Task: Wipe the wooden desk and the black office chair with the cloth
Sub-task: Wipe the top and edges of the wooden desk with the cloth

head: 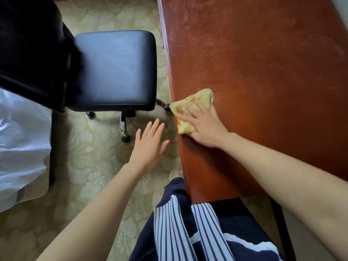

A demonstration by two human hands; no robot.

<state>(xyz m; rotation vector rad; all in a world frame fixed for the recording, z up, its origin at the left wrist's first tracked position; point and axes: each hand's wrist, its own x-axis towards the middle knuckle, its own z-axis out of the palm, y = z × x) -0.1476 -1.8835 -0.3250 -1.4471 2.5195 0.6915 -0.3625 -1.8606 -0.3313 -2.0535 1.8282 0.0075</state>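
Note:
The reddish-brown wooden desk [263, 63] fills the right side, its top dusty with pale specks and streaks. A yellow cloth [195, 99] lies crumpled at the desk's left edge. My right hand [202, 124] presses flat on the cloth with fingers spread. The black office chair [114, 68] stands to the left of the desk, its seat facing it and its backrest at the far left. My left hand [150, 146] hovers over the carpet between chair and desk, fingers straight, holding nothing.
Patterned beige carpet [94, 157] covers the floor. A bed with white bedding [20, 144] stands at the left edge. The chair's chrome wheeled base [123, 125] sticks out near the desk's edge. My striped and navy clothing [197, 232] is at the bottom.

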